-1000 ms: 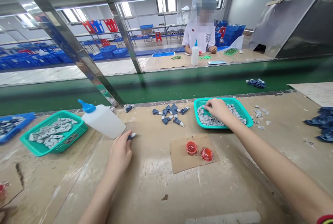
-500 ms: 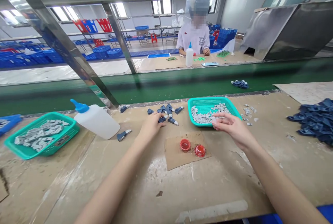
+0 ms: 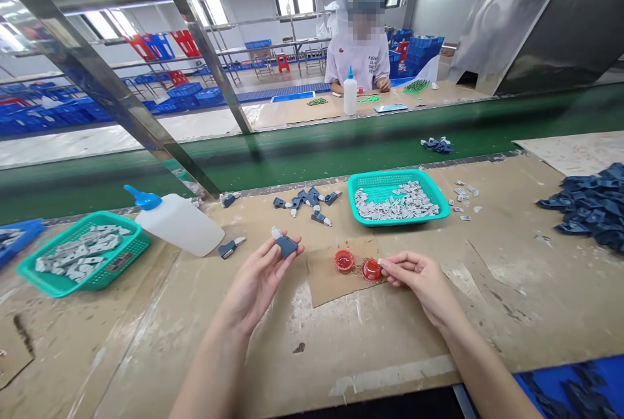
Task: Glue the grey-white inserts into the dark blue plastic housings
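My left hand holds a small dark blue plastic part with a pale tip, pinched between thumb and fingers above the bench. My right hand is closed in a pinch on a tiny grey piece, its fingertips touching the right one of two red caps that sit on a cardboard patch. The other red cap lies just left of it. Behind them lies a loose group of dark blue parts and a teal basket of small grey pieces.
A white squeeze bottle with a blue nozzle lies on its side at the left, beside a second teal basket. One blue part lies alone. A heap of blue parts sits at the right. A green conveyor runs behind; a person sits across it.
My left hand left one blue part by the bottle, took another from the loose group and drew it back. My right hand came out of the basket down to the red cap.
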Demonstrator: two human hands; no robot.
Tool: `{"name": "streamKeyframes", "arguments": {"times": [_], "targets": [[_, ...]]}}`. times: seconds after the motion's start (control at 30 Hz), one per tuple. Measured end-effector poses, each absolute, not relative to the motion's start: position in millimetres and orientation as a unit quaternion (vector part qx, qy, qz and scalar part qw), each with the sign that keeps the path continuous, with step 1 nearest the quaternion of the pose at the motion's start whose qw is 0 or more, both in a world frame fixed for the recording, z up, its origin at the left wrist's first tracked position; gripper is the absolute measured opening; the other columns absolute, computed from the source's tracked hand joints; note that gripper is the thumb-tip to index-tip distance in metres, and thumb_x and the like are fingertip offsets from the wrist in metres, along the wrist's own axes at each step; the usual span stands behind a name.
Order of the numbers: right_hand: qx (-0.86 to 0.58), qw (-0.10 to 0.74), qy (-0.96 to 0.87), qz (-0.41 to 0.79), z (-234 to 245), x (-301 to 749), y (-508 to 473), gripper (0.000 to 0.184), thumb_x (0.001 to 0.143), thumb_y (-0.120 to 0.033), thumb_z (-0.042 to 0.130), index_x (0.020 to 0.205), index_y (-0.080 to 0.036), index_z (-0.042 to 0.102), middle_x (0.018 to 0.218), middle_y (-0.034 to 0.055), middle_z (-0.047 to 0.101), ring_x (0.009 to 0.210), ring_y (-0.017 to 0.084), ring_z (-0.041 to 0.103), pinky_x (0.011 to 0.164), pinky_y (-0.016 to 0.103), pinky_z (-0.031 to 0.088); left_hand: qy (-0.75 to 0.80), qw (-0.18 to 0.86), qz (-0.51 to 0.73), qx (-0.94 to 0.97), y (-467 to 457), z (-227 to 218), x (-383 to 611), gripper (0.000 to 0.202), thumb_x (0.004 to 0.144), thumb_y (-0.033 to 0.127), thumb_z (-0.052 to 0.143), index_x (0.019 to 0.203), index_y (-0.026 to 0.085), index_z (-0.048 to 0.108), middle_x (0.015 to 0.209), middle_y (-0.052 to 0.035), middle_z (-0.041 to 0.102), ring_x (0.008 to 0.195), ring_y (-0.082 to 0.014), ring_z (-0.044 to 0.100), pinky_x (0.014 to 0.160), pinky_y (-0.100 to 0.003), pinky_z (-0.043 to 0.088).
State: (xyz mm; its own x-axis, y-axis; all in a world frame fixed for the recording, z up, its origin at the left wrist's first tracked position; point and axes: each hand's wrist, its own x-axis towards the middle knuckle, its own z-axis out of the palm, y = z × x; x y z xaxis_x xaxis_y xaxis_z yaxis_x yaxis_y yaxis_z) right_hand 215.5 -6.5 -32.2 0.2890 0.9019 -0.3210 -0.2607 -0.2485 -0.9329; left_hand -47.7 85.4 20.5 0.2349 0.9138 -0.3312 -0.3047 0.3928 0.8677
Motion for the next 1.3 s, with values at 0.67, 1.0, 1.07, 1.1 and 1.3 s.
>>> {"name": "streamKeyframes", "arguments": {"times": [0.67,1.0,1.07,1.1,1.3], "targets": [[-0.591,0.517,-0.327,0.526,-37.6,215.5,-6.2,0.034,0.065,-0.047,0.080,0.071,-0.016,0.068,0.066,0.0046,0.068,0.057,0.013,0.057,0.055,0.026,0.044,0.504,0.612,0.465,0.393,41.1,4.4,-26.5,0.032,0.065,0.031,0.081,0.094,0.020,0.072,0.102,-0.0044,0.071,0.102,-0.0181,0.062,0.092,-0.026,0.048],[-0.587,0.520,-0.326,0.528,-37.5,215.7,-7.0,0.032,0.066,-0.045,0.080,0.072,-0.015,0.068,0.065,0.0043,0.068,0.056,0.013,0.056,0.054,0.025,0.043,0.508,0.634,0.445,0.377,26.7,1.9,-20.2,0.035,0.066,0.028,0.081,0.099,0.020,0.072,0.107,-0.0074,0.073,0.102,-0.0194,0.065,0.091,-0.026,0.050],[-0.586,0.521,-0.325,0.529,-34.9,216.0,-8.2,0.032,0.067,-0.045,0.079,0.072,-0.016,0.068,0.067,0.0045,0.069,0.056,0.013,0.056,0.054,0.026,0.044,0.504,0.638,0.451,0.368,23.8,0.0,-16.4,0.035,0.066,0.028,0.081,0.099,0.019,0.072,0.108,-0.0083,0.073,0.101,-0.0206,0.066,0.090,-0.028,0.051],[-0.586,0.522,-0.325,0.527,-32.2,215.7,-9.4,0.032,0.067,-0.046,0.079,0.072,-0.016,0.068,0.067,0.0048,0.069,0.056,0.013,0.056,0.055,0.026,0.044,0.502,0.637,0.458,0.363,22.3,-1.0,-13.7,0.035,0.065,0.027,0.082,0.098,0.019,0.072,0.106,-0.0087,0.073,0.101,-0.0217,0.067,0.090,-0.029,0.052],[-0.572,0.538,-0.346,0.513,2.7,201.2,-24.8,0.029,0.069,-0.047,0.077,0.071,-0.020,0.067,0.066,0.0031,0.066,0.059,0.015,0.056,0.053,0.026,0.045,0.461,0.643,0.486,0.370,11.1,-5.0,9.7,0.030,0.063,0.024,0.082,0.091,0.019,0.073,0.093,-0.0080,0.076,0.093,-0.0247,0.070,0.086,-0.033,0.055]]}}
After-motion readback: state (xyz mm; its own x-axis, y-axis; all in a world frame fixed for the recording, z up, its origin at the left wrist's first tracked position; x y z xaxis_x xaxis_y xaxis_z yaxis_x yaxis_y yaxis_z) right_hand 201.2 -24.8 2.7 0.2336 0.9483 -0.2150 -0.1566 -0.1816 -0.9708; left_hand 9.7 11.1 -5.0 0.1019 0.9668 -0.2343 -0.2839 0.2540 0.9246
